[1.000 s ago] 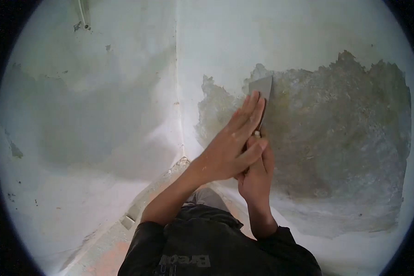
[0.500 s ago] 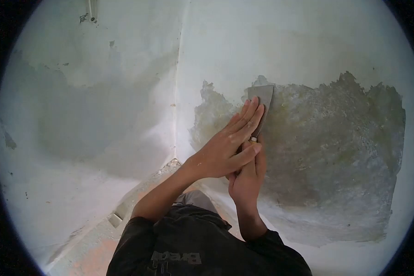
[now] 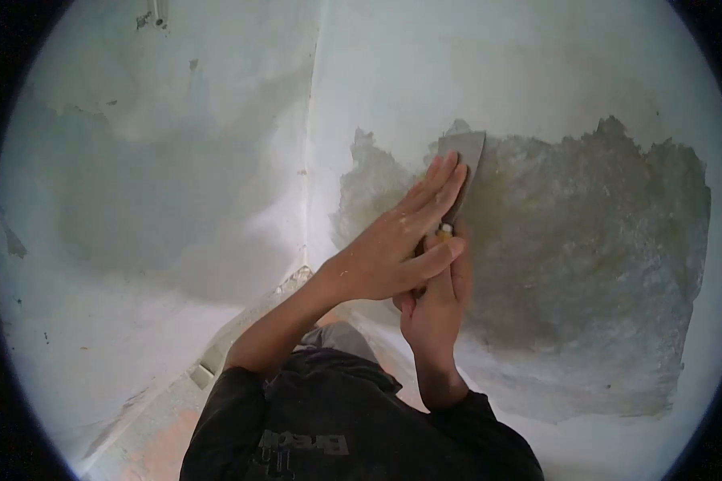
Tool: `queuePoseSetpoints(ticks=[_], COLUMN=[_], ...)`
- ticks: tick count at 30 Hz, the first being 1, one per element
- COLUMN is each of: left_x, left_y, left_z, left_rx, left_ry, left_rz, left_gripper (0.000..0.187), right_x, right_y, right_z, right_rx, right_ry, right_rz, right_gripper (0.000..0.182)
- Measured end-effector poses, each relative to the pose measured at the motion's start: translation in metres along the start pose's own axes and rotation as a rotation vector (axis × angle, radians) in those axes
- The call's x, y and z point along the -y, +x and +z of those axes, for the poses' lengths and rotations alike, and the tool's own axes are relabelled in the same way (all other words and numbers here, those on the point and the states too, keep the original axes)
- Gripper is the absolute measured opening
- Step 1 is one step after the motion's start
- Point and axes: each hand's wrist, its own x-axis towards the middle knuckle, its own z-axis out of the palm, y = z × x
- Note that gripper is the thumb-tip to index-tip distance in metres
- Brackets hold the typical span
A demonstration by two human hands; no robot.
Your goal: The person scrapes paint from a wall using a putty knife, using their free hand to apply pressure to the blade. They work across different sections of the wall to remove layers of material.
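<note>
Leaning both forearms inward, a person in a dark shirt (image 3: pixel 329 417) works a scraper (image 3: pixel 468 152) at the right wall (image 3: pixel 393 72), its blade pointing up the wall and lying at the upper left part of a rough grey patch (image 3: pixel 569 240). The right hand (image 3: pixel 435 309), lower of the two, rises nearly upright from its sleeve, fingers clenched around the scraper's handle, whose pale collar shows above the grip. The left hand (image 3: pixel 385 252) slants up from the lower left, palm toward the tool, its long fingers straight and laid together against the blade's face, the thumb reaching across over the right hand. The left wall (image 3: pixel 136 200) meets the right one at a corner, where crumbled debris (image 3: pixel 298 276) lies at the foot, beside the stained floor (image 3: pixel 164 441).
</note>
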Motion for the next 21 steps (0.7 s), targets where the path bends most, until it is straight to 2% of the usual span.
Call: queuePoseSetpoints(ticks=[5, 7, 11, 13, 16, 20, 21], left_x=[0.002, 0.000, 0.004, 0.001, 0.004, 0.006, 0.005], left_y=[0.005, 0.008, 0.006, 0.011, 0.005, 0.010, 0.010], left_z=[0.001, -0.003, -0.003, -0.009, -0.006, -0.004, -0.005], left_rx=[-0.033, -0.031, 0.017, -0.016, 0.029, -0.030, -0.029], left_ry=[0.018, 0.058, -0.011, 0.018, -0.032, 0.006, 0.008], left_rz=[0.016, -0.010, -0.009, -0.016, 0.036, 0.048, 0.057], left_gripper=[0.076, 0.077, 0.079, 0.078, 0.078, 0.077, 0.077], right_x=[0.015, 0.012, 0.015, 0.014, 0.019, 0.011, 0.011], right_y=[0.013, 0.014, 0.014, 0.019, 0.004, 0.015, 0.014], right_z=[0.002, 0.003, 0.013, 0.008, 0.017, 0.007, 0.013], right_rx=[0.027, 0.019, -0.045, 0.051, -0.049, 0.013, -0.023], right_ry=[0.150, 0.320, 0.176, 0.412, 0.236, 0.286, 0.184], right_rz=[0.005, 0.124, 0.011, 0.061, 0.016, 0.062, -0.028], right_gripper=[0.042, 0.043, 0.040, 0.039, 0.040, 0.044, 0.044])
